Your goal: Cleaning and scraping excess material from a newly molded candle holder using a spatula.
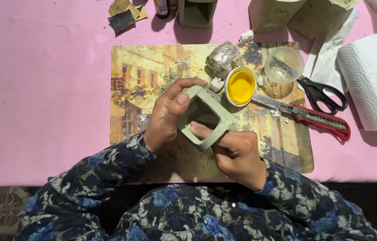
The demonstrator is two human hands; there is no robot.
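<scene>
Pink desk (41,89): left hand (164,122) and right hand (237,154), grips closed on square green frame (205,117), above placemat (282,147).

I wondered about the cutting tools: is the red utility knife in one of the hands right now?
No, the red utility knife lies on the mat, while both hands, left hand and right hand, hold the green square frame.
</scene>
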